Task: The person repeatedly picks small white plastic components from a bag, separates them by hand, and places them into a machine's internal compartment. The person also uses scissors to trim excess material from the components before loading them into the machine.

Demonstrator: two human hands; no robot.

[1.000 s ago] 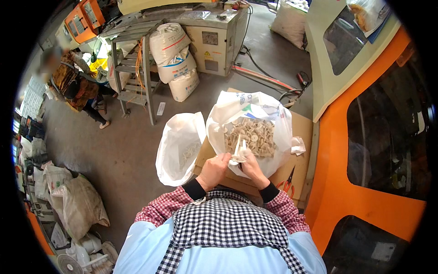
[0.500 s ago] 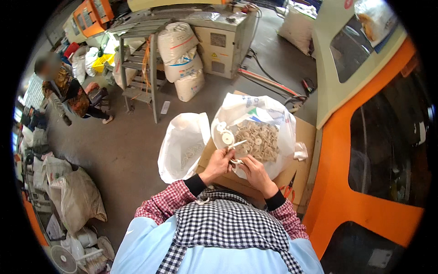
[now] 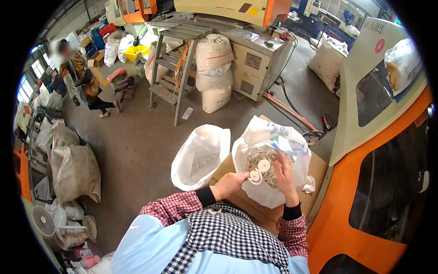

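Note:
My left hand (image 3: 230,184) is closed on a white moulded plastic piece (image 3: 263,165) with round discs, which sticks out to the right of its fingertips. Apart from it, my right hand (image 3: 285,177) is held with fingers stretched out over an open white sack (image 3: 269,199). Many small beige plastic parts (image 3: 253,160) lie inside this sack, partly hidden by my hands. To its left stands a second open white sack (image 3: 182,171), with thin pale plastic scraps (image 3: 205,163) at the bottom.
Cardboard (image 3: 319,170) lies under the right sack. An orange and cream machine (image 3: 365,155) closes off the right side. Ahead stand metal steps (image 3: 169,84) and stacked full sacks (image 3: 214,71). Another person (image 3: 82,77) is at the far left, beyond a bulging sack (image 3: 75,169).
My right hand has parted from the left and moved right, its fingers now stretched out. The white piece stays in my left hand. The view has shifted, showing more of the room ahead.

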